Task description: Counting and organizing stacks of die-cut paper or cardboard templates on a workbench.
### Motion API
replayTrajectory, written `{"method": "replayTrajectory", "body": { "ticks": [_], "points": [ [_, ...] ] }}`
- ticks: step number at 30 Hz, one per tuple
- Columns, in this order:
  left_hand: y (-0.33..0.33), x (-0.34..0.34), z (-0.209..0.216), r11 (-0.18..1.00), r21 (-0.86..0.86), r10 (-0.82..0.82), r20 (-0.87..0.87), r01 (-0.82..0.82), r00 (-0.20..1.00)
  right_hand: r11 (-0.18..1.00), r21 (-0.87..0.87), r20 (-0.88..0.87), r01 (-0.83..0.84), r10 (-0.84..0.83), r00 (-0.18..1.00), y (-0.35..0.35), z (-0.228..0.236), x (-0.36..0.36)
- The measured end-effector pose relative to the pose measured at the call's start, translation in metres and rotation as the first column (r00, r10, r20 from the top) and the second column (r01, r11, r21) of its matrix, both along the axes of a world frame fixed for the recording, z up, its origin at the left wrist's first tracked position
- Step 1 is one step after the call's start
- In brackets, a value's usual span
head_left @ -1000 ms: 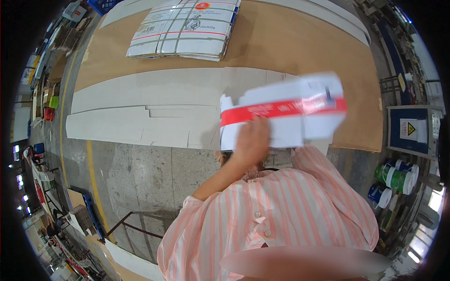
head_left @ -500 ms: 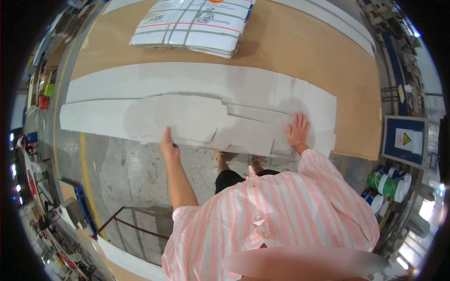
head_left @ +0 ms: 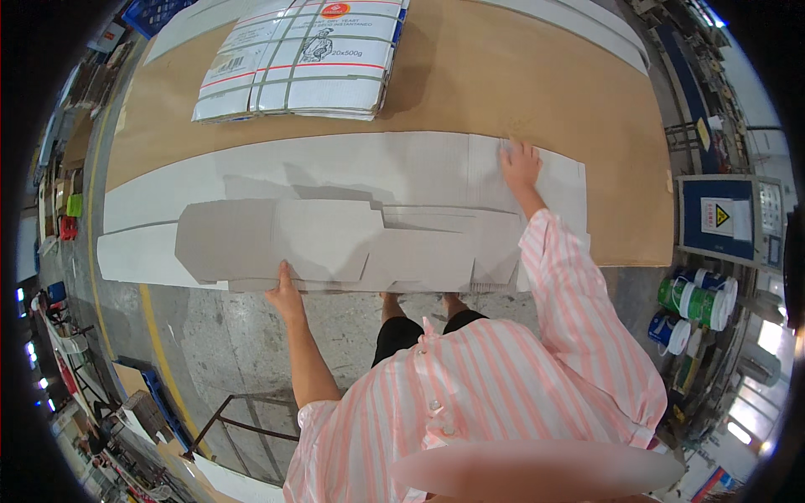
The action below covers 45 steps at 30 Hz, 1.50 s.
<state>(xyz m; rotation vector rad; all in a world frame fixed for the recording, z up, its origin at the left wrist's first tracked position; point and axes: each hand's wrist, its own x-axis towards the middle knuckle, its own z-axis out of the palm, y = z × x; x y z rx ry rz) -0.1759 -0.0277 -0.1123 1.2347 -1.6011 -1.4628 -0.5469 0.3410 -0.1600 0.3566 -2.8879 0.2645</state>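
Observation:
Several grey-white cut cardboard pieces [head_left: 335, 239] lie overlapped along the table's near edge. My left hand [head_left: 286, 293] grips their near edge, thumb on top and the other fingers mostly hidden; the pieces' left end casts a shadow as if slightly raised. Underneath lies a long white cardboard sheet [head_left: 352, 163] with a curved look. My right hand [head_left: 521, 166] is open, its fingers stretched over that sheet's far edge toward the right, holding nothing visible.
A strapped bundle of flat printed white cartons [head_left: 310, 63] lies on the brown cardboard-covered table [head_left: 470, 59]. Right of the table stand a blue cabinet with a warning sign [head_left: 717, 218] and several buckets [head_left: 692, 302]. A dark metal frame [head_left: 243, 423] stands at the lower left.
My right hand has moved from the cut pieces' right end to the white sheet's far edge. My left hand keeps its hold; the pieces' left end looks more raised. The view has shifted.

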Motion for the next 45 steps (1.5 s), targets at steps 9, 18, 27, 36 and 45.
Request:
{"method": "replayTrajectory", "body": {
  "ticks": [9,18,27,36,45],
  "points": [
    [-0.001,0.003,0.005,0.998,-0.067,0.014,0.036,-0.012,0.999,0.987,-0.069,-0.044,-0.143,0.140,0.989,-0.014,0.027,-0.042],
    [-0.005,0.005,-0.006,0.997,-0.074,-0.014,0.013,0.015,1.000,0.955,-0.112,0.190,-0.275,0.293,0.937,-0.002,-0.005,-0.055],
    [0.001,-0.001,0.007,0.999,-0.018,0.044,0.009,-0.044,0.999,0.929,-0.145,0.375,-0.340,0.369,0.850,-0.056,0.017,-0.062],
    [-0.006,0.004,-0.005,0.999,-0.049,0.008,-0.072,-0.012,0.997,0.937,-0.021,0.316,-0.348,0.337,0.887,-0.050,0.021,-0.066],
    [-0.010,0.015,-0.011,0.996,-0.086,-0.011,0.126,0.022,0.992,0.937,-0.240,0.015,-0.252,0.264,0.965,-0.015,0.041,0.002]
  ]
}}
